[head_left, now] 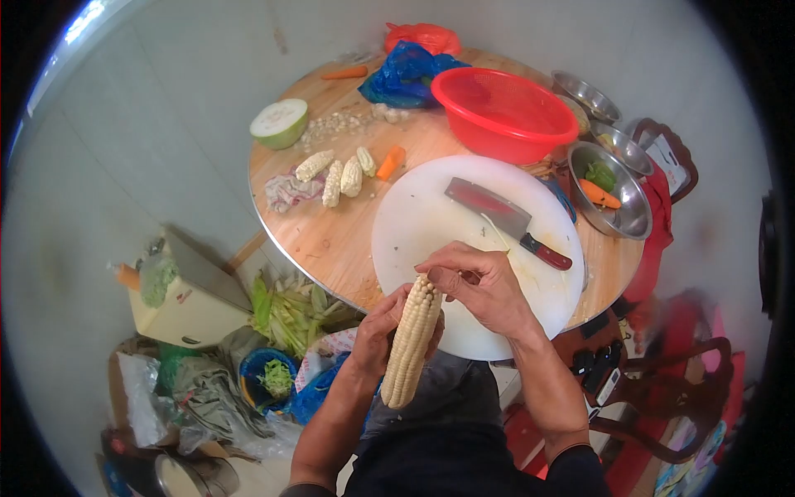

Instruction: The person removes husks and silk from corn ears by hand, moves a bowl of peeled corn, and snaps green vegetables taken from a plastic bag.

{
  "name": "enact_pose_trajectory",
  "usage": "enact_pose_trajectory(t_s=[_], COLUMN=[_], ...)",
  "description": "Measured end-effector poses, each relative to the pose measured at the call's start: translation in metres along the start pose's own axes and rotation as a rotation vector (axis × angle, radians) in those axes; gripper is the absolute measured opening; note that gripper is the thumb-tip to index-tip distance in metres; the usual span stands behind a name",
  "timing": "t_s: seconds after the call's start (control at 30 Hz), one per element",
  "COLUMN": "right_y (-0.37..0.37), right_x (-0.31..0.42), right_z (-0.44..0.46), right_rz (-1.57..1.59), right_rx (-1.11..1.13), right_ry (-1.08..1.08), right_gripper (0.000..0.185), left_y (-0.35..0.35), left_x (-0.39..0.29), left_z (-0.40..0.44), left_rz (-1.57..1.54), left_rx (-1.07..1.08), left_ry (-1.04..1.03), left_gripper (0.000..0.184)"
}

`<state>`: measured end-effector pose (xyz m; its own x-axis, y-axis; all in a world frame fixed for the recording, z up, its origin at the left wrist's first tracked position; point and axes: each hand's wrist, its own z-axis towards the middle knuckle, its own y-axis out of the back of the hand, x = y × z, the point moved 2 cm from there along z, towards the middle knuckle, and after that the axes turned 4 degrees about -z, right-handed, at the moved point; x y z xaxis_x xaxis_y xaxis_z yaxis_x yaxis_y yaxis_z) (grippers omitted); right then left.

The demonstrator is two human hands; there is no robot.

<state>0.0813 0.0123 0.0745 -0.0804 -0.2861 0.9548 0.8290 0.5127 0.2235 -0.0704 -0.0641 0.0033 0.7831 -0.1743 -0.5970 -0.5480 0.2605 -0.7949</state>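
A husked ear of pale corn [411,348] is held upright, slightly tilted, over the near edge of the round white cutting board [406,224]. My left hand [383,330] is wrapped round the cob from the left and behind. At the top end of the cob, the thumb and fingers of my right hand [476,282] are pinched together; whether anything is between them is too small to tell. Beyond my hands, a cleaver [497,211] with a dark red handle lies on the board, with a thin pale strip beside it.
Corn pieces [352,177], a carrot piece [391,163], a cut melon [280,123] and a blue bag [407,76] lie on the round wooden table [306,240]. Behind the board sits a red basket [505,116]; metal bowls [633,211] stand right. Husks [290,319] lie lower left.
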Motion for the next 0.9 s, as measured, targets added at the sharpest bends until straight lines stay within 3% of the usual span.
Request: enact_pose_trajectory(t_s=[0.2, 0.27, 0.5, 0.57, 0.7, 0.77, 0.9], right_y=[0.0, 0.0, 0.008, 0.026, 0.023, 0.017, 0.015], right_x=[-0.004, 0.0, -0.005, -0.014, -0.005, -0.001, -0.009], right_z=[-0.002, -0.005, -0.011, -0.01, -0.02, -0.025, -0.028], right_rz=[-0.028, -0.137, -0.321, -0.018, 0.127, 0.098, -0.054], right_rx=[-0.116, -0.217, -0.42, -0.51, -0.381, -0.345, -0.314], right_ry=[-0.058, -0.002, 0.17, -0.048, -0.142, -0.157, -0.127], right_gripper=[0.013, 0.011, 0.01, 0.014, 0.013, 0.013, 0.015], left_y=[-0.008, -0.004, -0.001, 0.0, -0.003, -0.006, -0.007], left_x=[0.018, 0.023, 0.03, 0.031, 0.031, 0.027, 0.027], left_z=[-0.002, 0.002, 0.012, 0.013, 0.014, 0.013, 0.018], left_rz=[-0.189, -0.109, -0.136, -0.166, -0.173, -0.139, -0.055], left_rx=[-0.094, 0.028, 0.039, 0.11, 0.097, -0.007, 0.052], left_ry=[0.093, 0.018, 0.095, 0.122, 0.095, 0.107, 0.078], left_gripper=[0.06, 0.062, 0.061, 0.062, 0.064, 0.067, 0.07])
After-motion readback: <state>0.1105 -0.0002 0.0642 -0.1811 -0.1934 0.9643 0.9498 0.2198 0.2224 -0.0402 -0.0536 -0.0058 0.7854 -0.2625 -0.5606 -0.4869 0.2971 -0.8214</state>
